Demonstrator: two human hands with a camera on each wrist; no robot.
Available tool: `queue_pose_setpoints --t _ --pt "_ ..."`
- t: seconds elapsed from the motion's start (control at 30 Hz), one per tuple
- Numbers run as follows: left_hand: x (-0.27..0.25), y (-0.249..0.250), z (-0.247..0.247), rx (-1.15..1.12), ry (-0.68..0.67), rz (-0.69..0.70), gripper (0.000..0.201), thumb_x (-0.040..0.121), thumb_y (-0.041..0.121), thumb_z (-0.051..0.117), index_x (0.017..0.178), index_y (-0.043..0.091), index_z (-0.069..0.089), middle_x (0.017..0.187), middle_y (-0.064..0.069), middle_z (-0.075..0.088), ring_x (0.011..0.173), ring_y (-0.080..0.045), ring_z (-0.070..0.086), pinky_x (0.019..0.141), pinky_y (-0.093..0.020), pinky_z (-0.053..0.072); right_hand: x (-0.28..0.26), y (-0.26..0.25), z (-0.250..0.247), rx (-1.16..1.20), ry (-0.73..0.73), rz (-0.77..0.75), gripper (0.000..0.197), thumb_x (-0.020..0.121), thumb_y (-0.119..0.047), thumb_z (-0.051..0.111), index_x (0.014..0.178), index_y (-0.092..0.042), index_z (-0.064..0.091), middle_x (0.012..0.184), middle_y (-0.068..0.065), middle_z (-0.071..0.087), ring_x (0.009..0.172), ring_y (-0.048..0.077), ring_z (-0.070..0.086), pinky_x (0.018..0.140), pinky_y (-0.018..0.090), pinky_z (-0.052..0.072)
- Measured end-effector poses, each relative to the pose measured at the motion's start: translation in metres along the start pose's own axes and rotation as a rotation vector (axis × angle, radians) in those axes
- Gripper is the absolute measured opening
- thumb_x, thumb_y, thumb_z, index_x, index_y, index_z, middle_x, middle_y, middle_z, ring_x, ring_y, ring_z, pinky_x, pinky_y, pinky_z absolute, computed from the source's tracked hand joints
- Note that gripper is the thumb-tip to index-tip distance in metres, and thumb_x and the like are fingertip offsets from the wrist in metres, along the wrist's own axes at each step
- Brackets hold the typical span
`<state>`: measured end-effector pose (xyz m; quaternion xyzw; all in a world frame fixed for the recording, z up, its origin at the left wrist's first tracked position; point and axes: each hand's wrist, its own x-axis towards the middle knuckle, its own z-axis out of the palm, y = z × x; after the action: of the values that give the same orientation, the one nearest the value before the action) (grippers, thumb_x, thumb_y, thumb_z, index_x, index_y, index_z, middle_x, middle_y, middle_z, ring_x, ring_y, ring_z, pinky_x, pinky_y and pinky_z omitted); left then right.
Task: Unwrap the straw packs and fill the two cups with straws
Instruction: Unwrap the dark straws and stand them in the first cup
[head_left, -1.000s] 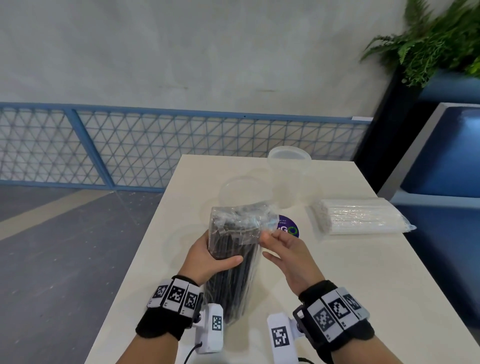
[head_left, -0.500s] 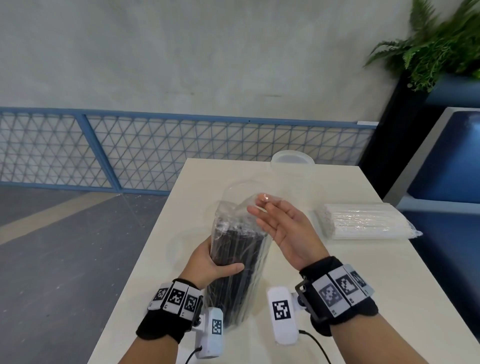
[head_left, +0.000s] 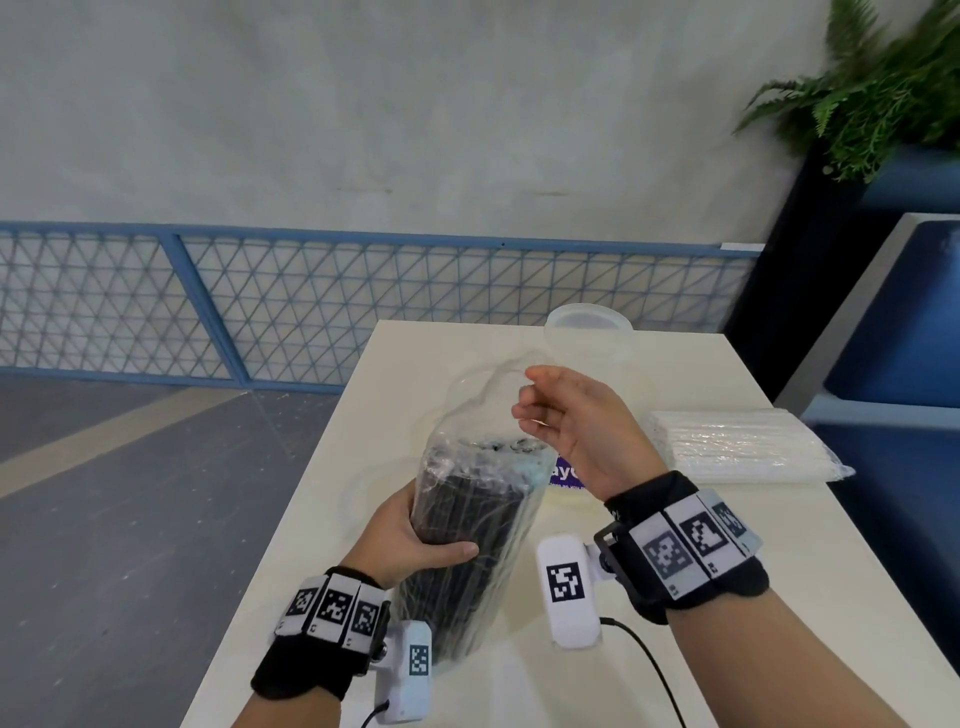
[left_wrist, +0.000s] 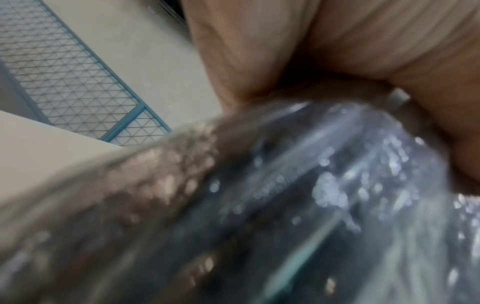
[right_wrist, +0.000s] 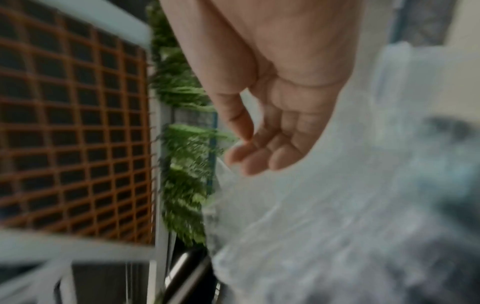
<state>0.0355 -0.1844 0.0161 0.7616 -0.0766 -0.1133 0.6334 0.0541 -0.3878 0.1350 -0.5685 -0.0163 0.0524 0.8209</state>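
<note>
A pack of black straws (head_left: 467, 530) in clear wrap stands tilted on the white table (head_left: 649, 530). My left hand (head_left: 415, 535) grips the pack round its middle; in the left wrist view the pack (left_wrist: 285, 205) fills the picture, blurred. My right hand (head_left: 561, 415) is raised above the pack's top, and its thumb and fingers pinch the loose clear wrap (right_wrist: 233, 164), which stretches upward (head_left: 493, 395). A clear cup (head_left: 589, 338) stands at the table's far edge. Behind the stretched film I cannot make out a second cup. A pack of white straws (head_left: 737, 447) lies to the right.
A purple sticker (head_left: 566, 473) shows on the table behind the pack. A blue mesh fence (head_left: 311, 301) runs beyond the table's left and far sides. A potted fern (head_left: 883, 88) and a blue bench (head_left: 904, 322) stand at the right.
My right hand has risen from the pack's top edge and now curls on the clear wrap, drawing it upward. My left hand keeps its grip on the pack.
</note>
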Motion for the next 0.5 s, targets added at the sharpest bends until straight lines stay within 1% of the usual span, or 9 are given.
queue_pose_setpoints --t 0.07,0.13,0.17,0.2,0.27,0.33,0.37,0.43,0.5 --pt "0.001 0.004 -0.003 0.003 0.007 0.019 0.059 0.055 0.010 0.088 0.104 0.024 0.059 0.098 0.011 0.073 0.097 -0.009 0.068 0.075 -0.015 0.052 -0.003 0.000 0.000 -0.447 -0.114 -0.125 0.021 0.094 -0.004 0.045 0.089 -0.013 0.063 0.078 -0.003 0.066 0.071 0.003 0.061 0.070 0.012 0.047" --pt "0.003 0.007 -0.006 0.010 0.017 0.040 0.065 0.048 0.022 0.090 0.105 0.024 0.059 0.098 0.009 0.073 0.096 -0.008 0.068 0.076 -0.016 0.053 -0.006 0.004 -0.001 -0.884 -0.192 -0.266 0.020 0.092 -0.005 0.050 0.091 -0.013 0.068 0.087 -0.005 0.067 0.074 -0.003 0.057 0.073 0.007 0.042" --pt "0.003 0.008 -0.009 0.018 0.027 0.048 0.068 0.044 0.029 0.089 0.105 0.025 0.059 0.098 0.008 0.073 0.095 -0.009 0.068 0.077 -0.018 0.053 -0.007 0.007 -0.001 -1.007 -0.219 -0.304 0.019 0.092 -0.007 0.051 0.092 -0.013 0.069 0.089 -0.006 0.067 0.074 -0.003 0.057 0.072 0.007 0.041" --pt "0.003 0.009 -0.011 0.026 0.035 0.058 0.070 0.041 0.033 0.088 0.104 0.026 0.059 0.098 0.006 0.073 0.095 -0.009 0.068 0.079 -0.021 0.054 -0.009 0.009 0.000 -1.053 -0.232 -0.318 0.019 0.091 -0.008 0.052 0.092 -0.014 0.070 0.088 -0.005 0.067 0.073 0.000 0.057 0.071 0.008 0.040" --pt "0.002 0.009 -0.015 0.044 0.039 0.070 0.078 0.035 0.040 0.090 0.105 0.027 0.059 0.099 0.005 0.073 0.096 -0.010 0.068 0.082 -0.025 0.054 -0.012 0.013 0.001 -1.015 -0.240 -0.286 0.014 0.090 -0.009 0.056 0.093 -0.013 0.069 0.082 -0.002 0.068 0.063 0.007 0.059 0.064 0.009 0.040" --pt "0.001 0.009 -0.017 0.056 0.035 0.073 0.083 0.032 0.047 0.090 0.106 0.026 0.058 0.100 0.005 0.073 0.096 -0.010 0.068 0.083 -0.025 0.053 -0.012 0.016 0.002 -1.049 -0.230 -0.292 0.013 0.086 -0.013 0.063 0.098 -0.015 0.067 0.086 0.001 0.065 0.058 0.009 0.056 0.061 0.008 0.040" --pt "0.001 0.009 -0.017 0.055 0.033 0.073 0.082 0.034 0.047 0.090 0.107 0.026 0.058 0.101 0.007 0.073 0.097 -0.010 0.068 0.083 -0.024 0.053 -0.010 0.018 0.002 -1.131 -0.226 -0.324 0.019 0.084 -0.016 0.066 0.102 -0.017 0.066 0.094 0.001 0.061 0.063 0.009 0.056 0.065 0.009 0.039" --pt "0.000 0.007 -0.017 0.050 0.032 0.067 0.077 0.039 0.034 0.091 0.107 0.026 0.058 0.101 0.009 0.072 0.097 -0.010 0.068 0.082 -0.021 0.053 -0.007 0.023 0.003 -1.293 -0.251 -0.360 0.031 0.082 -0.021 0.068 0.112 -0.023 0.062 0.112 0.001 0.054 0.086 0.014 0.057 0.077 0.014 0.040" --pt "0.000 0.006 -0.017 0.056 0.034 0.069 0.067 0.047 0.020 0.089 0.107 0.026 0.057 0.100 0.012 0.072 0.096 -0.010 0.068 0.079 -0.017 0.053 -0.004 0.025 0.006 -1.330 -0.301 -0.344 0.035 0.084 -0.020 0.065 0.119 -0.024 0.060 0.118 0.003 0.054 0.100 0.017 0.056 0.084 0.016 0.038"
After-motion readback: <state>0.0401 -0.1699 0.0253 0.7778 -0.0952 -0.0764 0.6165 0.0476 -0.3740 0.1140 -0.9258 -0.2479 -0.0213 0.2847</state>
